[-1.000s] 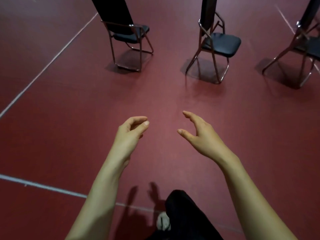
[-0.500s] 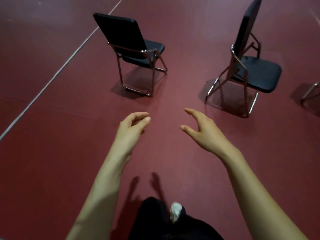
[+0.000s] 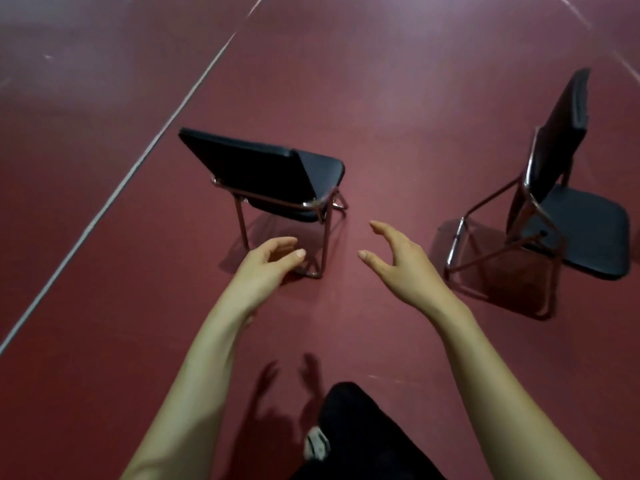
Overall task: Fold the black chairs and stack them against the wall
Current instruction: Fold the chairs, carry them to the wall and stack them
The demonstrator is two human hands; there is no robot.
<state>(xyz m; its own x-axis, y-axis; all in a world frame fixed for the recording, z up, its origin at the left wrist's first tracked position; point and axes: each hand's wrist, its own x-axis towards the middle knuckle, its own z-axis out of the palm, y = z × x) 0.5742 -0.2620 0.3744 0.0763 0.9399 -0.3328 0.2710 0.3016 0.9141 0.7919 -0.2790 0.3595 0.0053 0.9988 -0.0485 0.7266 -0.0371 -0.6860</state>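
While the red floor (image 3: 104, 168) fills the view, 2 unfolded black chairs stand on it: the left chair (image 3: 263, 174) ahead, the right chair (image 3: 568, 216) well apart. Both hands are empty, left hand (image 3: 266, 268) loosely curled, right hand (image 3: 405, 268) spread.

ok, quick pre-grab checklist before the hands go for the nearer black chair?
1. Left hand empty, fingers curled open: ok.
2. Right hand empty, open: ok.
3. Nearer black padded folding chair with chrome frame standing unfolded, backrest toward the person: ok.
4. Contact with that chair: none yet, not ok.
5. Second black folding chair at right stands apart from it: ok.
6. Dark red floor bare between the chairs: ok.
7. Wall for stacking: out of view, cannot tell.
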